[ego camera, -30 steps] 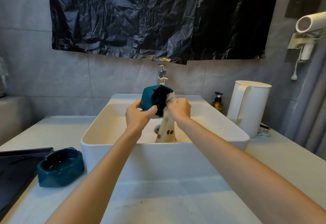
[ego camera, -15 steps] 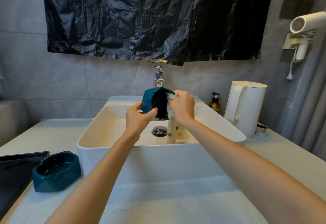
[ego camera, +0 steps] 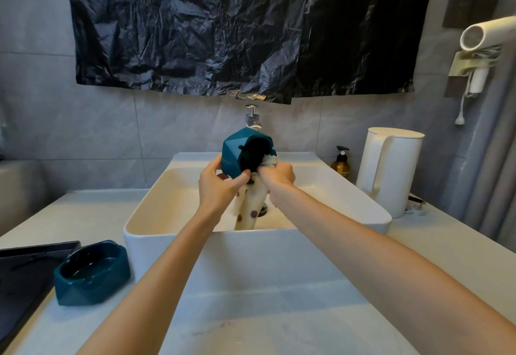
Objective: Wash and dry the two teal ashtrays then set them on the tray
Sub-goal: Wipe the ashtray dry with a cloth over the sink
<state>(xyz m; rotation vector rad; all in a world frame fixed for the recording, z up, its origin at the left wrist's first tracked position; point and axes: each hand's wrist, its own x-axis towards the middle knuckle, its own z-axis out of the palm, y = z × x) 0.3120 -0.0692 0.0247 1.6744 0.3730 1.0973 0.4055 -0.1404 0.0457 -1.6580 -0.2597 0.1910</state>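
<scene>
Gripping teal ashtray (ego camera: 234, 153) in left hand (ego camera: 219, 187), right hand (ego camera: 277, 176) pinching spotted cloth (ego camera: 248, 206)

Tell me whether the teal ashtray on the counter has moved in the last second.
No. The ashtray on the counter keeps its place beside the front left corner of the sink.

A bathroom: a white vessel basin (ego camera: 145, 209) stands on a pale table (ego camera: 279, 315), with a chrome tap (ego camera: 252, 117) behind it against grey wall tiles (ego camera: 83, 137), a pump bottle (ego camera: 340, 163) to its right, and a wall-mounted hair dryer (ego camera: 485, 33) above and right of it.
</scene>
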